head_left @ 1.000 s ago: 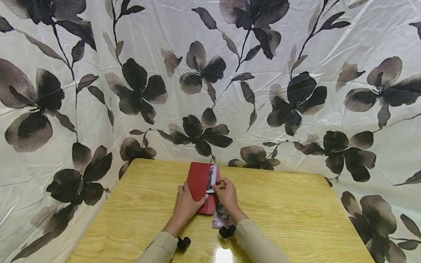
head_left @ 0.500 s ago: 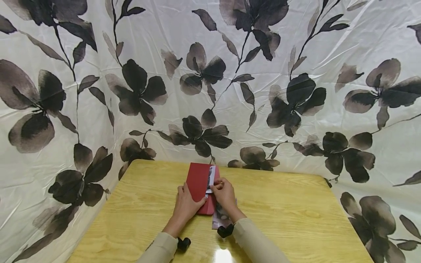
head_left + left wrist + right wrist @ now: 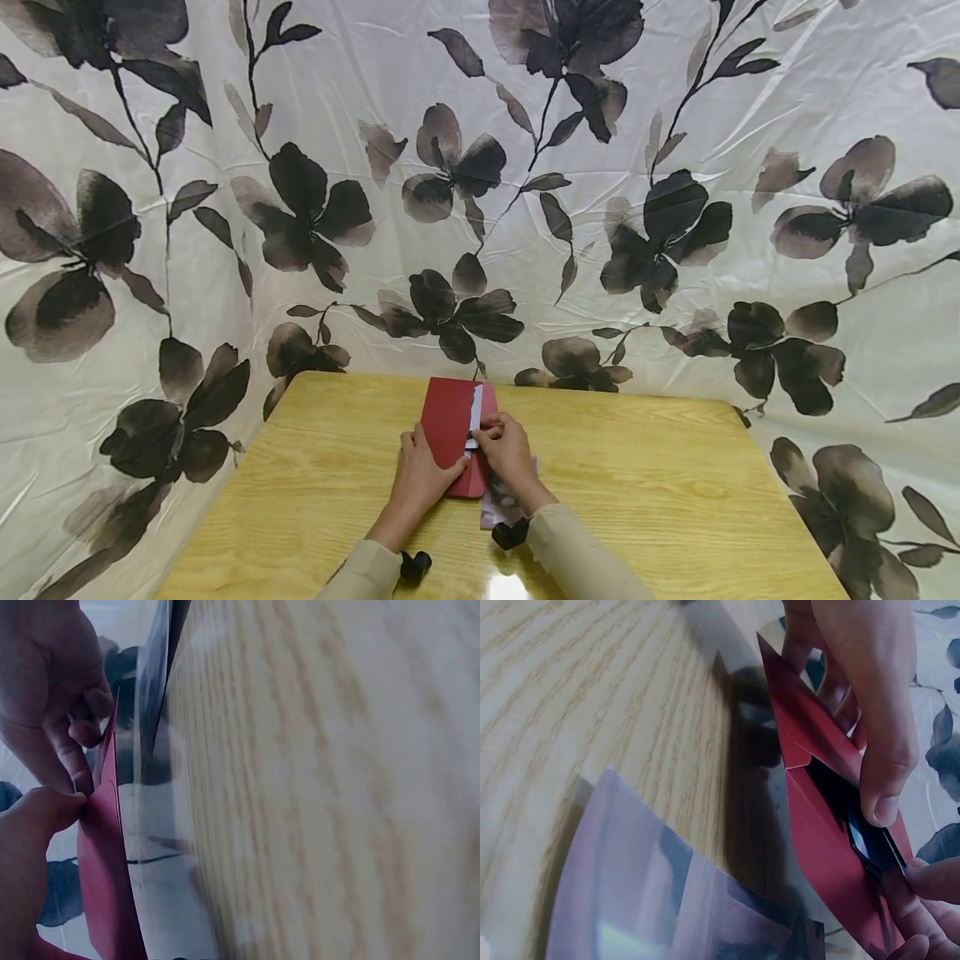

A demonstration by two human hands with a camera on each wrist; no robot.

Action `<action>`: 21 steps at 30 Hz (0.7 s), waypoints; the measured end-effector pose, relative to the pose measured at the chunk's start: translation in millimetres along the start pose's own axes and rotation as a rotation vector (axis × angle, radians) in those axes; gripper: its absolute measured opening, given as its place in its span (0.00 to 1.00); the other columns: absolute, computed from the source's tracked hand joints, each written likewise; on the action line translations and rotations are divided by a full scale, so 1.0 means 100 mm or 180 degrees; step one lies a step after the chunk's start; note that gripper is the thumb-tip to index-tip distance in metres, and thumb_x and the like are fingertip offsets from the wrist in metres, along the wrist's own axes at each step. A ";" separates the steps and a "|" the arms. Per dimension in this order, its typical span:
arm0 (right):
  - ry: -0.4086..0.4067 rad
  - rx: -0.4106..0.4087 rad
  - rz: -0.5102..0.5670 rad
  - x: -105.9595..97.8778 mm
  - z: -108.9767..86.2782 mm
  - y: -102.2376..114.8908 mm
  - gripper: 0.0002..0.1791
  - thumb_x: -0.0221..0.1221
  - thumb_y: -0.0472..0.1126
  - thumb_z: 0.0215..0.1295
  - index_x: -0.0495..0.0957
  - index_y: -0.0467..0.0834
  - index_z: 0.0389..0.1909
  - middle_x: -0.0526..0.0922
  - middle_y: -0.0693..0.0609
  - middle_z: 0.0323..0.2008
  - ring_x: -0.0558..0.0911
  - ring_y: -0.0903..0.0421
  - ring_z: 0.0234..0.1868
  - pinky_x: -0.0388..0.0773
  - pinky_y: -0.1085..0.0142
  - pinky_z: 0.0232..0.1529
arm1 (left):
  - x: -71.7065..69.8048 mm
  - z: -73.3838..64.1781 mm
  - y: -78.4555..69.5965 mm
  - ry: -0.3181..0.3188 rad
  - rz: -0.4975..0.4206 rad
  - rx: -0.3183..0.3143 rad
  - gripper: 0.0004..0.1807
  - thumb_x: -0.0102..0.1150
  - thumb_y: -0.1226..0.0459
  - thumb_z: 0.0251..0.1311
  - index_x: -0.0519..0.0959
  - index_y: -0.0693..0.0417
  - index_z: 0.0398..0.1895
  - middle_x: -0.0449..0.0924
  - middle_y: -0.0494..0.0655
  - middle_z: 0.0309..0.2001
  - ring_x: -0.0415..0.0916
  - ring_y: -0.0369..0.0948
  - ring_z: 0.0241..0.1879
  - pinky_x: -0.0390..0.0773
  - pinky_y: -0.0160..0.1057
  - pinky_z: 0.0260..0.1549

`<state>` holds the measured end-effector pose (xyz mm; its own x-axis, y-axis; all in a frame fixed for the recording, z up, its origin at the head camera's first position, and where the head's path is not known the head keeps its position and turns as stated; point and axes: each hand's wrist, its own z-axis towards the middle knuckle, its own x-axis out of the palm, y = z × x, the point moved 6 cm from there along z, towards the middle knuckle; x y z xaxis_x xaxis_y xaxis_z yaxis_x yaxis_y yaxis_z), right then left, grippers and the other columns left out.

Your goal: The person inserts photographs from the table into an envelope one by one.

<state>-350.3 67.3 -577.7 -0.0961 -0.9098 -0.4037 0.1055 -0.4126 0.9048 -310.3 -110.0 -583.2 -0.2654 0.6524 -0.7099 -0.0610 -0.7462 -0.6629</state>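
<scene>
A red envelope stands at the far middle of the table, its flap side to the right. My left hand grips it from the left, thumb over the edge of its mouth. My right hand pinches the right edge of a photo print, which sits mostly inside the envelope with a narrow strip showing. In the right wrist view the print lies in the envelope's opening, with the left thumb touching its edge. Beneath my right wrist lies another glossy print, partly hidden by the arm.
The wood-grain table extends to both sides of the hands. A white cloth with dark flowers hangs behind and beside it. Black wrist cameras sit at the cuffs, the right one over the loose print.
The photo print has slid left, farther into the envelope, so a thinner strip shows. My right hand moved left with it, while my left hand kept its hold. The head view shifted slightly.
</scene>
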 end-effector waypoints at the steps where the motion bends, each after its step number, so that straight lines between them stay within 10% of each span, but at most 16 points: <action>1: 0.0003 0.0001 -0.0002 0.01 0.01 0.00 0.12 0.71 0.37 0.70 0.85 0.38 0.50 0.88 0.52 0.29 0.84 0.59 0.33 0.80 0.64 0.33 | 0.00 0.00 0.00 -0.0006 -0.0002 0.0005 0.60 0.81 0.46 0.54 0.59 0.76 0.75 0.65 0.71 0.59 0.75 0.60 0.49 0.81 0.59 0.52; 21: -0.0029 -0.0067 -0.0078 0.09 0.04 0.08 0.10 0.71 0.36 0.70 0.86 0.38 0.48 0.88 0.53 0.28 0.84 0.59 0.31 0.80 0.63 0.34 | -0.01 0.01 0.00 0.0077 0.0009 -0.0095 0.61 0.79 0.45 0.55 0.57 0.77 0.77 0.65 0.72 0.60 0.76 0.61 0.50 0.81 0.60 0.53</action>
<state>-354.6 55.8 -573.9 -0.1079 -0.8990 -0.4244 0.1237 -0.4357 0.8915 -311.0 -110.5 -582.1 -0.2423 0.6535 -0.7171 -0.0313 -0.7440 -0.6674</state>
